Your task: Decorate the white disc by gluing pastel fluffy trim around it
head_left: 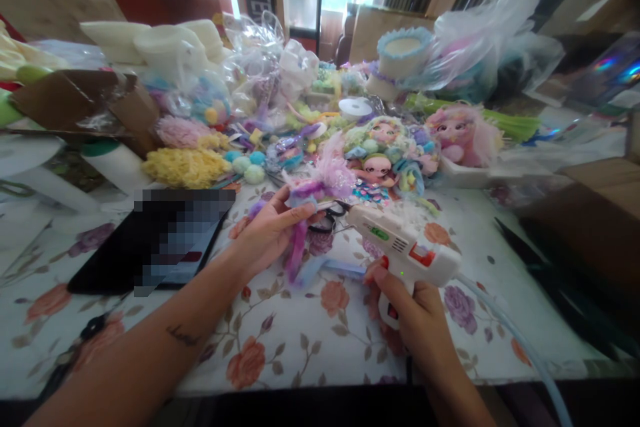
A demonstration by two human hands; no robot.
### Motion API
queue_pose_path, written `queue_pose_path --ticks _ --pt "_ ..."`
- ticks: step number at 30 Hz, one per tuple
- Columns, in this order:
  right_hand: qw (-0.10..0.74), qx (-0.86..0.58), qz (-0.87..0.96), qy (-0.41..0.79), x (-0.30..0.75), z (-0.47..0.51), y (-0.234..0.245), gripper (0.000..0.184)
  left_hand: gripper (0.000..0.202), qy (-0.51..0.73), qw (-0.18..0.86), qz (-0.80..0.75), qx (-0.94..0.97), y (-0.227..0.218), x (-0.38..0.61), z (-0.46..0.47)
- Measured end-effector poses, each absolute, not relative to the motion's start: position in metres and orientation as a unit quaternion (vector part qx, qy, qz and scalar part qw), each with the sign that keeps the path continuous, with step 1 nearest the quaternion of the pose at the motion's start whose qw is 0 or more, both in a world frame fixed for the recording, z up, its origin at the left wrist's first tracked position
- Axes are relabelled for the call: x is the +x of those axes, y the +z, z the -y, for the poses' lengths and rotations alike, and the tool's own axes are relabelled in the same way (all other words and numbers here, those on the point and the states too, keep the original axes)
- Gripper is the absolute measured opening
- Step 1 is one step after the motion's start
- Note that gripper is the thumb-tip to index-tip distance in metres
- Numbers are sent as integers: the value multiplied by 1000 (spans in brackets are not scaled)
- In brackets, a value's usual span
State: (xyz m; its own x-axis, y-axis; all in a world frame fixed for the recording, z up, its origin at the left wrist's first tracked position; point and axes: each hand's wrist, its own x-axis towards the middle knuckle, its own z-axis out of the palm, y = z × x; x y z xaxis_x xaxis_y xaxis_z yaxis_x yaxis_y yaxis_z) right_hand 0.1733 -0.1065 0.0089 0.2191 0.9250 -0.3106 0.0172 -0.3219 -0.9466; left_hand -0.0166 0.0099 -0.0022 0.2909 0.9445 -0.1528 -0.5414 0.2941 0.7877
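Note:
In my right hand (417, 310) is a white hot glue gun (395, 235), with a finger on its red trigger. My left hand (267, 233) grips a fluffy pink-purple decoration (334, 173) between thumb and fingers. From it hang a purple ribbon (299, 247) and a pale blue ribbon (325, 265). The gun's dark nozzle is close to the decoration near my left thumb; whether they touch I cannot tell. Scissors with black handles (323, 223) lie behind and below, partly hidden by my left hand.
A tablet (110, 247) lies left of my left forearm. Doll-face decorations (377, 168), pompoms (255, 174) and yellow fluffy trim (187, 167) crowd the back of the flowered tablecloth (300, 327). The gun's cable (520, 333) trails right. A cardboard box (600, 190) stands at the right.

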Motion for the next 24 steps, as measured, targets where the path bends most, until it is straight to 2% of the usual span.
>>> queue_pose_path --ticks 18,24 --pt "447 -642 372 501 176 100 6 35 40 501 741 -316 317 -1 -17 -10" --pt "475 -640 437 417 212 99 6 32 27 531 728 -319 295 6 -14 -11"
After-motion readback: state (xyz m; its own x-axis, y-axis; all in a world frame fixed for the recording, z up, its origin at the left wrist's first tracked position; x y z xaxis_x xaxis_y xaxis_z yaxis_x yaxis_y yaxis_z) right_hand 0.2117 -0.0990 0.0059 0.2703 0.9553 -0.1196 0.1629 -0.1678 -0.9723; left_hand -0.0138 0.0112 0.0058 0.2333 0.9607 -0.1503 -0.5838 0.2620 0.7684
